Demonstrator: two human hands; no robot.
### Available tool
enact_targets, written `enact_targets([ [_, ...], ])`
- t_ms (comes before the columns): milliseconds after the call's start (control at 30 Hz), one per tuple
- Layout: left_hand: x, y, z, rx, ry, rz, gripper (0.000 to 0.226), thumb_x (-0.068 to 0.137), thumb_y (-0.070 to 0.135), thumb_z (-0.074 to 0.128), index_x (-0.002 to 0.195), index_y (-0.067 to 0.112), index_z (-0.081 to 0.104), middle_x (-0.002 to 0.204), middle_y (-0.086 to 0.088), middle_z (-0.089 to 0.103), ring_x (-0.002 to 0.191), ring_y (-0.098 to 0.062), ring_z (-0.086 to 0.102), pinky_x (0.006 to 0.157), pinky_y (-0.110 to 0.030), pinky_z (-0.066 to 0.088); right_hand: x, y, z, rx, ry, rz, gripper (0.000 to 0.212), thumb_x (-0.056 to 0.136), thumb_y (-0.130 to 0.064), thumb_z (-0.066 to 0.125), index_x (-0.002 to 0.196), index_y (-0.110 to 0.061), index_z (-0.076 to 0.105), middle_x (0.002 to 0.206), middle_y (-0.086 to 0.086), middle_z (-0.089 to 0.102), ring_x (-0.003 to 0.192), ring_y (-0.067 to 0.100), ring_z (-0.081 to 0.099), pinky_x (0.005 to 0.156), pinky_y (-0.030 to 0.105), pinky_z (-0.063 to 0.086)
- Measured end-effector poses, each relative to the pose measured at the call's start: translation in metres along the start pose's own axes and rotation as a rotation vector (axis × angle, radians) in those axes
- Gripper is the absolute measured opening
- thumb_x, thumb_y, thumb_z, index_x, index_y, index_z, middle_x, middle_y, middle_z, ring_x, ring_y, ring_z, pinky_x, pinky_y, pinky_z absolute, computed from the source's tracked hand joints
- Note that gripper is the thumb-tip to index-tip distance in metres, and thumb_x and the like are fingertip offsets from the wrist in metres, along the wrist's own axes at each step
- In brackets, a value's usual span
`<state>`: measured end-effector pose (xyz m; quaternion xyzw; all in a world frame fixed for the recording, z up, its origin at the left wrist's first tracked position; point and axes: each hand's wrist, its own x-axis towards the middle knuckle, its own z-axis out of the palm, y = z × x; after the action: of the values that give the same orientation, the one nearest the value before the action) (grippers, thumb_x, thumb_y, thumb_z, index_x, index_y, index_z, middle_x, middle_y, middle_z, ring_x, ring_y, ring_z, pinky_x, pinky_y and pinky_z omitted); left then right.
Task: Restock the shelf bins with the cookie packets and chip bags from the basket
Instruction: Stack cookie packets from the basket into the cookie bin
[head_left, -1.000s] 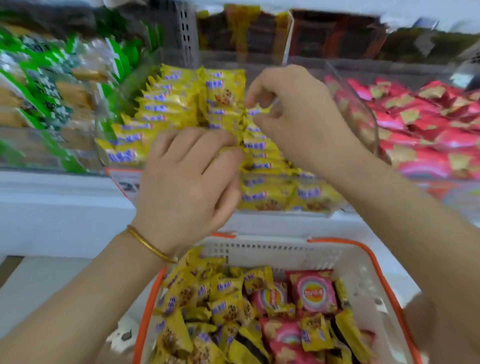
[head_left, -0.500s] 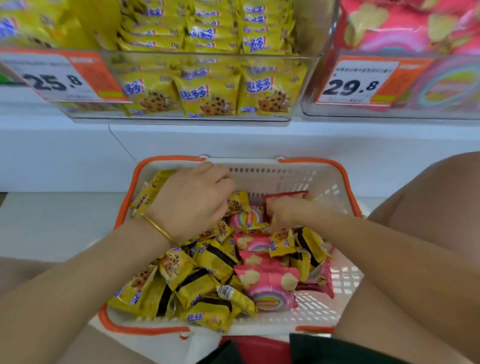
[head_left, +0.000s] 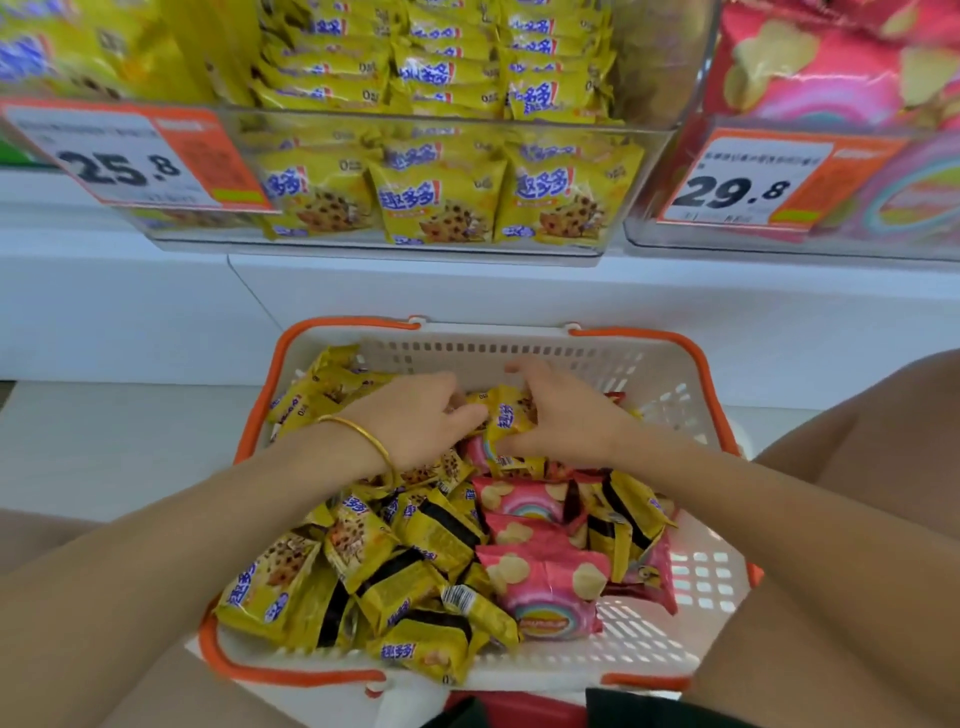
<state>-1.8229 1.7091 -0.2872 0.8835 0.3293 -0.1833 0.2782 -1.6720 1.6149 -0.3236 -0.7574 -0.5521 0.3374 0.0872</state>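
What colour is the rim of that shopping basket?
The basket rim is orange, on a white slotted body; clearest in the head view.

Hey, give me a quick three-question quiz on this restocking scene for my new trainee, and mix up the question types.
1. True or false: the left hand and the right hand both reach into the basket.
2. The price tag on the bin of yellow cookie packets reads: A 25.8, B 29.8, C 19.8.
3. Fill in: besides yellow packets, the basket holds ___ chip bags.
Key: 1 true; 2 A; 3 pink.
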Motion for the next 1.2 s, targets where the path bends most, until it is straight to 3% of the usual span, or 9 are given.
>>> enact_targets([
  [200, -0.004, 0.003, -0.008, -0.575, -0.073, -0.052, 0.03, 0.091, 0.032, 0.06, 0.101, 0.004, 0.061, 0.092, -0.012, 0.072, 0.08, -0.016, 0.071, 0.072, -0.026, 0.059, -0.017, -0.03, -0.003, 0.243, 0.148, -0.106, 0.091, 0.071, -0.046, 0.077, 0.142, -0.022, 0.027, 0.135, 0.0, 0.032, 0.122, 0.013, 0.039, 0.095, 0.022, 0.034],
  [367, -0.015, -0.006, -0.035, -0.447, -0.041, -0.011, 0.03, 0.09, 0.016, 0.061, 0.119, 0.023, 0.056, 0.11, 0.003, 0.058, 0.09, -0.012, 0.063, 0.069, -0.02, 0.056, -0.015, -0.031, -0.021, 0.414, 0.018, -0.144, 0.067, 0.083, -0.04, 0.067, 0.141, -0.029, 0.036, 0.138, -0.011, 0.041, 0.122, 0.008, 0.044, 0.101, 0.029, 0.04],
  [533, -0.03, -0.01, -0.06, -0.498, 0.054, 0.089, 0.033, 0.085, 0.013, 0.068, 0.114, 0.03, 0.061, 0.114, 0.004, 0.058, 0.087, -0.003, 0.057, 0.066, -0.012, 0.048, -0.022, -0.043, -0.043, 0.48, 0.108, -0.206, 0.03, 0.079, -0.024, 0.074, 0.103, -0.029, 0.058, 0.099, -0.005, 0.063, 0.09, 0.016, 0.062, 0.084, 0.04, 0.05],
  [667, -0.051, -0.009, -0.094, -0.502, 0.308, 0.26, 0.037, 0.08, 0.012, 0.072, 0.112, 0.027, 0.059, 0.106, 0.008, 0.063, 0.093, -0.003, 0.063, 0.076, -0.012, 0.051, -0.036, -0.075, -0.078, 0.439, 0.242, -0.255, 0.029, 0.071, -0.033, 0.078, 0.092, -0.027, 0.059, 0.094, -0.001, 0.063, 0.084, 0.018, 0.062, 0.077, 0.038, 0.05],
  [767, -0.068, -0.008, -0.125, -0.606, 0.659, 0.457, 0.033, 0.083, 0.011, 0.071, 0.109, 0.026, 0.057, 0.101, 0.008, 0.064, 0.084, -0.002, 0.064, 0.075, -0.017, 0.053, -0.047, -0.112, -0.123, 0.46, 0.396, -0.309, 0.036, 0.061, -0.041, 0.078, 0.085, -0.021, 0.061, 0.074, 0.002, 0.061, 0.058, 0.01, 0.057, 0.053, 0.026, 0.049],
  [900, -0.063, -0.024, -0.167, -0.146, 1.192, 0.435, 0.025, 0.087, 0.016, 0.048, 0.11, 0.014, 0.057, 0.105, -0.007, 0.061, 0.1, -0.02, 0.058, 0.086, -0.032, 0.047, -0.016, -0.148, -0.181, 0.382, 0.633, -0.338, 0.035, 0.072, -0.036, 0.079, 0.097, -0.018, 0.061, 0.073, -0.004, 0.056, 0.05, 0.005, 0.053, 0.05, 0.025, 0.052],
  [1000, -0.042, -0.045, -0.175, 0.336, 1.156, 0.242, 0.038, 0.088, 0.028, 0.039, 0.102, 0.004, 0.064, 0.11, -0.018, 0.062, 0.108, -0.036, 0.055, 0.093, -0.044, 0.042, 0.047, -0.159, -0.205, 0.267, 0.732, -0.286, 0.039, 0.076, -0.032, 0.078, 0.106, -0.013, 0.061, 0.093, -0.002, 0.054, 0.075, 0.014, 0.057, 0.07, 0.037, 0.056],
  [1067, -0.031, -0.055, -0.167, 0.422, 1.115, 0.185, 0.044, 0.087, 0.032, 0.035, 0.098, 0.005, 0.068, 0.118, -0.017, 0.062, 0.111, -0.036, 0.056, 0.098, -0.047, 0.039, 0.094, -0.164, -0.216, 0.137, 0.784, -0.236, 0.042, 0.076, -0.031, 0.078, 0.108, -0.011, 0.062, 0.104, 0.001, 0.056, 0.093, 0.017, 0.055, 0.082, 0.03, 0.048],
  [1200, -0.027, -0.058, -0.163, 0.411, 1.157, 0.185, 0.042, 0.084, 0.029, 0.037, 0.096, 0.004, 0.069, 0.119, -0.016, 0.062, 0.103, -0.038, 0.058, 0.089, -0.043, 0.039, 0.151, -0.177, -0.221, -0.012, 0.857, -0.199, 0.039, 0.08, -0.028, 0.074, 0.113, -0.014, 0.057, 0.126, 0.008, 0.05, 0.104, 0.018, 0.053, 0.072, 0.018, 0.029],
])
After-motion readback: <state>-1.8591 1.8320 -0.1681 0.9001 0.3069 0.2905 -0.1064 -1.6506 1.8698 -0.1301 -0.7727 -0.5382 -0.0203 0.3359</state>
